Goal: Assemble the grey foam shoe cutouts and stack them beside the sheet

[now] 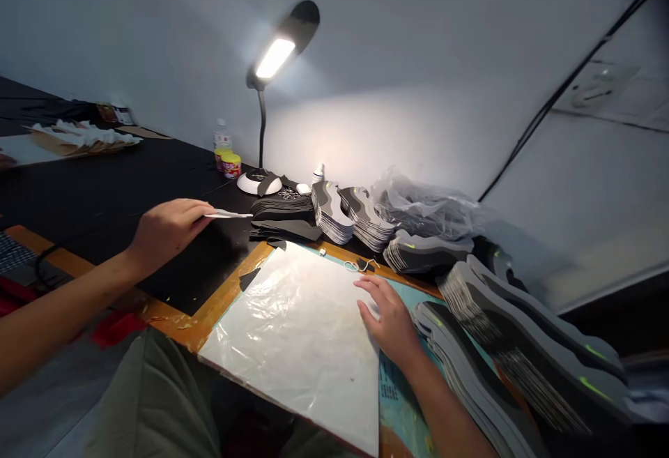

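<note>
My left hand (168, 236) is raised over the black tabletop at the left. Its fingers pinch a thin white flat piece (230, 215), seen nearly edge-on and pointing right toward the dark stacks. What kind of piece it is I cannot make out. My right hand (391, 320) hovers at or rests on the right edge of a white plastic-covered board (297, 325), fingers apart and holding nothing. Just beyond its fingertips lies a small pale ring of cord (351, 266). Near that hand is a stack of grey and black shoe-upper pieces (460, 367).
More stacked grey pieces (332, 214) line the back, beside black pieces (285, 208). A lit desk lamp (276, 57) stands behind them. Crumpled clear plastic (423, 200) lies against the wall. Yellow-and-red tins (230, 164) and a bottle (222, 135) stand back left.
</note>
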The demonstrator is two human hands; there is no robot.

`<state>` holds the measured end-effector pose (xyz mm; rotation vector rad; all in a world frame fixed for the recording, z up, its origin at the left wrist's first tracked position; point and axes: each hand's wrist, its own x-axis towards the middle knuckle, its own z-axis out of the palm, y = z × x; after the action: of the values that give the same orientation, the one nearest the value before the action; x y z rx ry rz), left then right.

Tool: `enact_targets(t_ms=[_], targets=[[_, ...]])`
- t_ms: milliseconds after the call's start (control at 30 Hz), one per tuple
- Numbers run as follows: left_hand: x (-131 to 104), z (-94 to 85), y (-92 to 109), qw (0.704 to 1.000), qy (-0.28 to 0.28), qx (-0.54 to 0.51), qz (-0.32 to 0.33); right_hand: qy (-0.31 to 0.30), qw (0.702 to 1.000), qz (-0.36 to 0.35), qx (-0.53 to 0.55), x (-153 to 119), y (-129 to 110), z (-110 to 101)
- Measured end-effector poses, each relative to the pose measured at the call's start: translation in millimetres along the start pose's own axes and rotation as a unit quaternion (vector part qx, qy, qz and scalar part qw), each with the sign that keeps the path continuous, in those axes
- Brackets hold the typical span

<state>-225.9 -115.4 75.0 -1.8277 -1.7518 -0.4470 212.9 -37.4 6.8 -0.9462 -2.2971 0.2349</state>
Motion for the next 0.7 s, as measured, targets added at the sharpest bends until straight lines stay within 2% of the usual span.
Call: enact_targets(t_ms=[67,167,200,267,333,433,500,600,700], targets=[[10,-22.1,18,0.998,0.051,-0.011,0.027,0.0,1.0,0.005,0.003,1,-2,-1],[22,-53.3,61,0.988,0.091,-0.033,0.116,-0.005,1.0,0.018,0.014,3,-4,-3],[23,-59.8,79,0.982,0.101,-0.03,0.155,-0.007,1.0,0.022,0.018,4,-4,-3],[21,-63.1,117,0.967,0.076,-0.013,0.243,-0.004,0.999,0.028,0.023,4,-4,-4],[17,-53.8,155,0.96,0.051,0.002,0.276,0.006,0.999,0.037,0.029,5,-3,-5],[11,-25.6,201,0.949,-0.104,-0.005,0.297,0.02,0.996,0.063,0.06,5,-1,-5],[10,-6.9,223,0.935,-0.179,-0.025,0.306,0.015,0.992,0.083,0.095,6,-1,-5],[8,9.6,242,0.933,-0.196,-0.075,0.292,-0.008,0.987,0.087,0.133,6,-1,-4],[10,12.3,246,0.925,-0.178,-0.19,0.277,-0.035,0.988,0.059,0.137,6,-1,-2]])
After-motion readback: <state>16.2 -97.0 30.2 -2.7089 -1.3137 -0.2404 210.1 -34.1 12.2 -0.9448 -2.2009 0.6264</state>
